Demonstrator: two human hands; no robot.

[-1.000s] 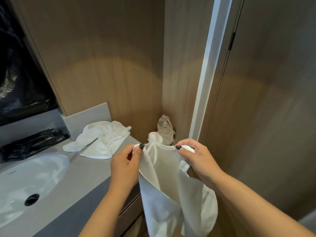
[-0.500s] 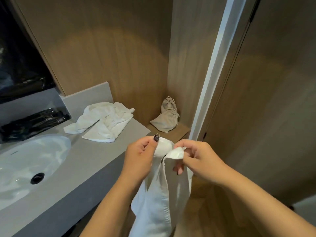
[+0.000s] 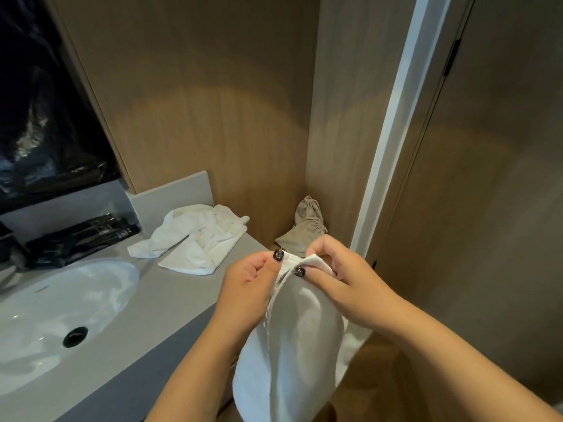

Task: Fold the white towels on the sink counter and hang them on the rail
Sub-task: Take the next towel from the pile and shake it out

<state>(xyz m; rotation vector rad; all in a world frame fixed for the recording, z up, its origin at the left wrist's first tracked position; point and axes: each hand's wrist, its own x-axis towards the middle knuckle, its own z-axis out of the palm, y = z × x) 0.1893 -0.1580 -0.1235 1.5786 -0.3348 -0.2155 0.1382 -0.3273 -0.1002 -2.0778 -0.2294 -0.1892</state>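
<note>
Head view: left hand (image 3: 246,287) and right hand (image 3: 344,281) pinch a hanging white towel's (image 3: 292,354) top edge, fingers curled, beside the counter (image 3: 170,300).

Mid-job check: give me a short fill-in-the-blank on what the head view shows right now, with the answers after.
1. The left hand and the right hand both pinch the top edge of the hanging white towel, so it is held by ____ hands.
2. The crumpled white towel lies on the grey ____.
3. The white oval sink basin lies to the ____ of the crumpled towel.
4. The beige drawstring pouch sits in the ____ of the wooden walls.

Missing words: two; counter; left; corner
</note>
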